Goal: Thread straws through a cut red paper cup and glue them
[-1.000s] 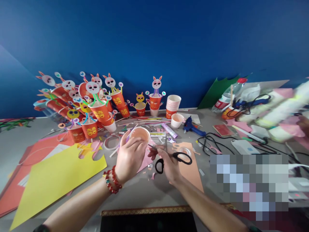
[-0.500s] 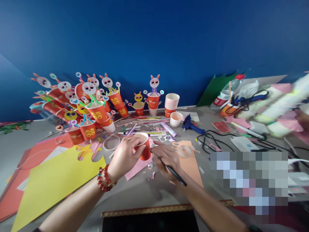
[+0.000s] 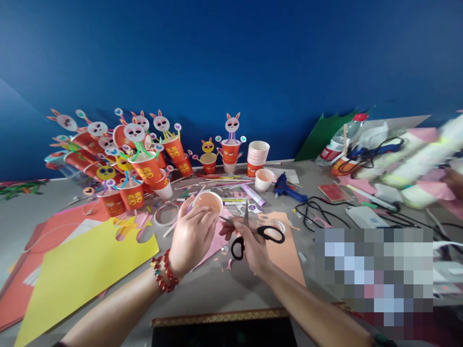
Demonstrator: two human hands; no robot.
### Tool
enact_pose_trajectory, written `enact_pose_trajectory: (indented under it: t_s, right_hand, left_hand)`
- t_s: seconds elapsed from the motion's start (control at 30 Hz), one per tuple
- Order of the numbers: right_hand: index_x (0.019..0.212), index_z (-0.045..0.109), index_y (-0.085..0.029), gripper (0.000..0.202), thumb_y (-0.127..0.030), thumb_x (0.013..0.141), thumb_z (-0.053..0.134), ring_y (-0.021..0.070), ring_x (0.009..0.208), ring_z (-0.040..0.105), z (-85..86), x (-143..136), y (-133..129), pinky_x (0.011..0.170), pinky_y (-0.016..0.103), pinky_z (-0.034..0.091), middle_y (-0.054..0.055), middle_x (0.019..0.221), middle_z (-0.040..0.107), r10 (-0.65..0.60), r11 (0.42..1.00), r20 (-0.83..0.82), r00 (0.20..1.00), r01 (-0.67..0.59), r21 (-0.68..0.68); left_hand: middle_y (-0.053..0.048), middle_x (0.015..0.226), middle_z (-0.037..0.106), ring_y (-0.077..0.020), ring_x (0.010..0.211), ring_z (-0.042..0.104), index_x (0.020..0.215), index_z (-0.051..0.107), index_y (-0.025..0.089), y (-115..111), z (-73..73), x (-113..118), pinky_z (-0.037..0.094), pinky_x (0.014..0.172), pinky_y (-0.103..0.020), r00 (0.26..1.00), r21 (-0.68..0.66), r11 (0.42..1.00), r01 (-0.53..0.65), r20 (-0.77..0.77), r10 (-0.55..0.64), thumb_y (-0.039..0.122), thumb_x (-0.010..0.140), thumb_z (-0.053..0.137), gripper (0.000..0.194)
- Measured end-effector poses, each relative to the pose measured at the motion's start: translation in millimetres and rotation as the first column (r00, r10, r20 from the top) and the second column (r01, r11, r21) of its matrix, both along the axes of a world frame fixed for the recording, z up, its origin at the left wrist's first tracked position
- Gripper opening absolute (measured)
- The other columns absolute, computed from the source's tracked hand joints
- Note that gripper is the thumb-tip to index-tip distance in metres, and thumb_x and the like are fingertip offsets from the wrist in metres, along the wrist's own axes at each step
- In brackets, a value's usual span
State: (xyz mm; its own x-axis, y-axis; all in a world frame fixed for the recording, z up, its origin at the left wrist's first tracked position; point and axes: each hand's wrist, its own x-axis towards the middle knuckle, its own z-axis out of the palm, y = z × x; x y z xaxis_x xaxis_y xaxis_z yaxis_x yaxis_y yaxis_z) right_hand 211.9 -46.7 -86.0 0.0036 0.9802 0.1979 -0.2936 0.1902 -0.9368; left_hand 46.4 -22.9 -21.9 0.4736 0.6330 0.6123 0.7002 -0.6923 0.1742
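Being held by the left hand (image 3: 191, 236) is a paper cup (image 3: 210, 200), over the pink sheet (image 3: 217, 241) at the middle of the table (image 3: 224, 294), mouth tipped toward the near side. Left grip: closed around the cup from the left and near, fingers laid over the near rim. Right grip: narrow, scissors (image 3: 246, 214) carried in the right hand (image 3: 255, 246), blades spread, one pointed left at the cup, one pointed far, black loops seen on either side of the hand. Whether the cup is touched by the blade tip or right fingers cannot be told. Cup should be treated as light, thin-walled, easily dented; smooth surface may slip if pinched too loosely. The white rim is likely the stiffest part, so hold is best taken just below it, with force spread around the wall and fingers kept clear of the blade side. Scissors should be expected heavier, rigid and sharp; best held by the loops.
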Motion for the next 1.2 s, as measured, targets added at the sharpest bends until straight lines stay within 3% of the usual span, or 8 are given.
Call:
enact_pose_trajectory:
  t_s: [0.13, 0.27, 0.47, 0.63, 0.73, 0.83, 1.03, 1.2]
  right_hand:
    - [0.098, 0.073, -0.024, 0.024, -0.025, 0.099, 0.049, 0.0214, 0.08, 0.068, 12.5, 12, 1, 0.08, 0.036, 0.054, 0.005, 0.086, 0.074, -0.125, 0.937, 0.373, 0.919, -0.015, 0.349]
    - [0.101, 0.072, -0.026, 0.023, -0.018, 0.096, 0.05, 0.0244, 0.086, 0.07, 17.8, 17, 1, 0.093, 0.045, 0.051, 0.005, 0.087, 0.074, -0.25, 0.82, 0.475, 0.844, -0.077, 0.568]
    - [0.09, 0.073, -0.021, 0.029, -0.032, 0.1, 0.049, 0.0202, 0.072, 0.067, 7.7, 7, -2, 0.069, 0.033, 0.054, 0.004, 0.078, 0.073, -0.054, 0.986, 0.232, 0.971, 0.015, 0.167]
    - [0.086, 0.074, -0.018, 0.03, -0.035, 0.097, 0.052, 0.0186, 0.069, 0.067, -3.0, -4, 0, 0.066, 0.03, 0.053, 0.005, 0.079, 0.076, 0.009, 0.997, -0.1, 0.995, -0.017, -0.071]
    - [0.089, 0.074, -0.018, 0.029, -0.035, 0.098, 0.051, 0.0188, 0.068, 0.067, -2.6, -2, 1, 0.066, 0.031, 0.053, 0.005, 0.077, 0.075, 0.008, 0.999, -0.084, 0.996, -0.012, -0.044]
    - [0.09, 0.072, -0.021, 0.027, -0.033, 0.1, 0.05, 0.0194, 0.072, 0.067, 5.5, 7, 0, 0.071, 0.032, 0.053, 0.004, 0.08, 0.073, -0.016, 0.99, 0.148, 0.989, -0.005, 0.138]
    - [0.1, 0.071, -0.024, 0.023, -0.023, 0.098, 0.048, 0.023, 0.088, 0.069, 20.8, 19, 0, 0.09, 0.038, 0.052, 0.005, 0.086, 0.073, -0.225, 0.853, 0.437, 0.871, -0.041, 0.52]
    - [0.093, 0.072, -0.022, 0.027, -0.031, 0.1, 0.048, 0.0207, 0.077, 0.069, 12.9, 12, 1, 0.072, 0.033, 0.056, 0.005, 0.081, 0.073, -0.085, 0.963, 0.314, 0.946, -0.003, 0.271]
  left_hand:
    - [-0.002, 0.082, 0.073, -0.0202, 0.081, 0.068, 0.085, 0.063, 0.021, 4, 3.4, -3, 0.042, 0.103, -0.047, 0.999, -0.166, 0.986, -0.007, 0.03, 0.012, 0.017, 0.093, 0.053, 0.014]
    - [-0.001, 0.077, 0.071, -0.0192, 0.076, 0.066, 0.079, 0.062, 0.022, 4, 5.7, -4, 0.048, 0.094, -0.042, 0.998, -0.245, 0.969, 0.01, 0.059, 0.005, 0.016, 0.092, 0.053, 0.016]
    - [-0.003, 0.088, 0.075, -0.021, 0.087, 0.07, 0.092, 0.065, 0.019, -3, 0.8, 0, 0.038, 0.107, -0.05, 1.0, -0.051, 0.998, -0.024, 0.0, 0.024, 0.013, 0.092, 0.053, 0.013]
    - [-0.004, 0.091, 0.078, -0.0218, 0.093, 0.071, 0.101, 0.065, 0.018, -7, 0.9, 5, 0.029, 0.114, -0.055, 0.996, 0.097, 0.995, -0.032, -0.084, 0.04, 0.008, 0.091, 0.052, 0.019]
    - [-0.005, 0.089, 0.077, -0.0211, 0.09, 0.071, 0.097, 0.064, 0.017, -4, 2.4, 5, 0.033, 0.113, -0.054, 0.997, 0.06, 0.998, -0.028, -0.073, 0.032, 0.009, 0.091, 0.052, 0.016]
    - [-0.004, 0.085, 0.074, -0.0202, 0.084, 0.069, 0.09, 0.064, 0.019, 0, 4.3, 2, 0.039, 0.107, -0.052, 0.999, -0.04, 0.999, -0.023, -0.029, 0.022, 0.013, 0.092, 0.053, 0.012]
    - [-0.001, 0.078, 0.072, -0.0192, 0.077, 0.067, 0.085, 0.063, 0.021, 3, 7.1, -1, 0.046, 0.101, -0.047, 0.998, -0.186, 0.982, 0.007, 0.055, 0.003, 0.019, 0.093, 0.053, 0.013]
    - [-0.004, 0.089, 0.076, -0.0208, 0.086, 0.07, 0.092, 0.066, 0.021, 1, 1.9, -1, 0.041, 0.105, -0.05, 0.999, -0.078, 0.997, 0.01, 0.044, -0.007, 0.017, 0.093, 0.054, 0.012]
